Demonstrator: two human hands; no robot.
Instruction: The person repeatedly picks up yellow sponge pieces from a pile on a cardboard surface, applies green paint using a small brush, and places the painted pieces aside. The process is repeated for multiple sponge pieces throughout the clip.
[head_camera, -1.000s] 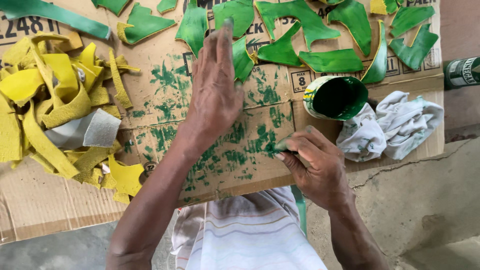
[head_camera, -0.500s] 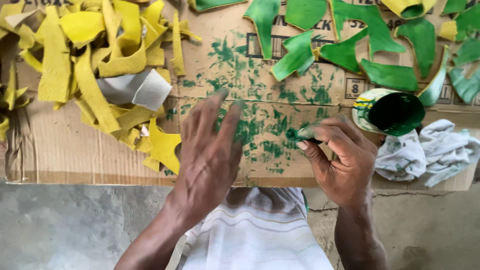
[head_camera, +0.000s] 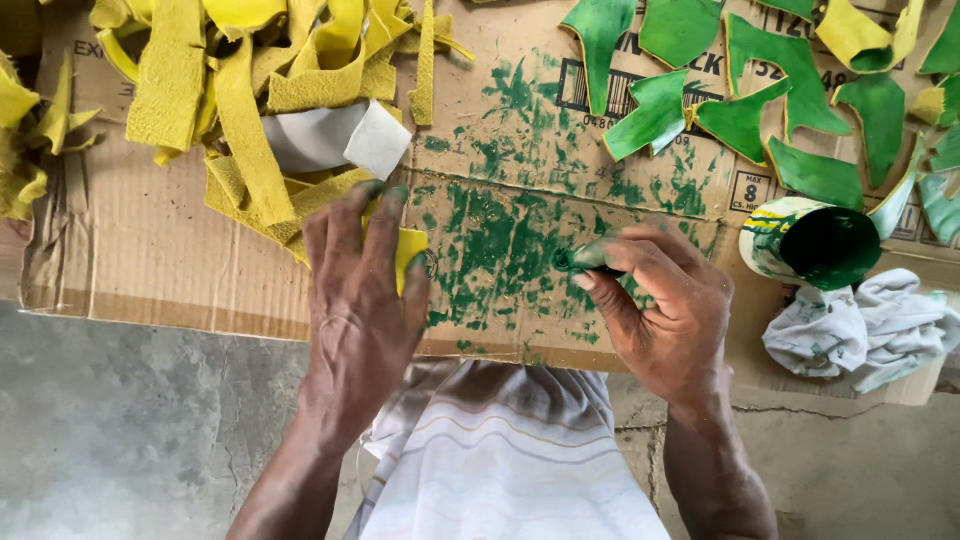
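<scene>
The right hand (head_camera: 655, 315) pinches a small green-stained dauber (head_camera: 580, 260) over the green-smeared flattened brown cardboard sheet (head_camera: 500, 240). The left hand (head_camera: 360, 300), fingers spread, presses a yellow leather offcut (head_camera: 410, 250) at the smear's left edge. The green-filled paint cup (head_camera: 810, 245) stands right of the smear, touching a crumpled white rag (head_camera: 860, 325). Risk: wet fingertips could mark the yellow scrap pile (head_camera: 250, 80) beyond.
</scene>
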